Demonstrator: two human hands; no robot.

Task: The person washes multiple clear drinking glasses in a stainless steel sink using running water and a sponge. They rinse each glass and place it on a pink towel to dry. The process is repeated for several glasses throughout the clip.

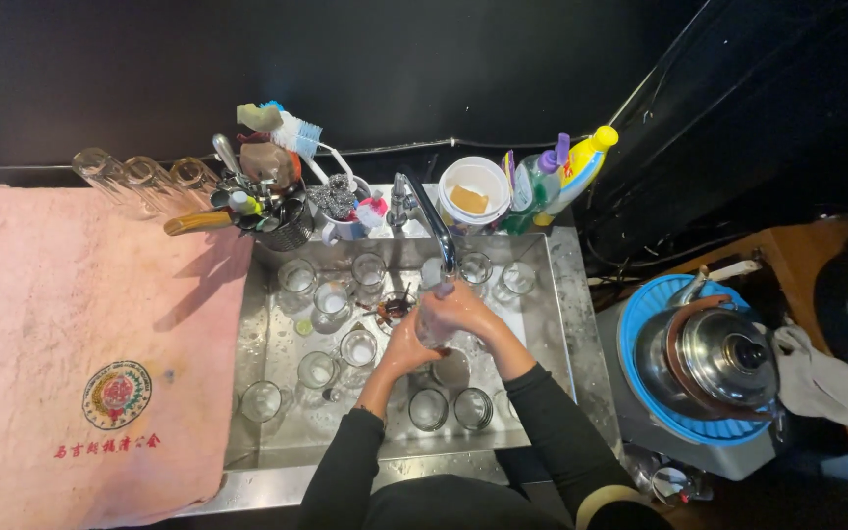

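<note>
**Both hands closed on a glass under the tap**

Your two arms come up from the bottom centre of the frame, black sleeves to the wrists, and meet at mid-frame over the steel sink (561, 324). Your left hand (406, 345) and right hand (465, 312) press together, both wrapped round a clear glass (438, 329) held directly below the tap spout (444, 257). Fingers curl inward; wrists angle toward each other. Other glasses (318, 369) stand upright across the sink floor around your hands. A pink towel (80, 324) covers the left of the frame. A cutlery holder (282, 224) stands at the sink's upper left corner. A steel kettle (714, 358) sits at right.
</note>
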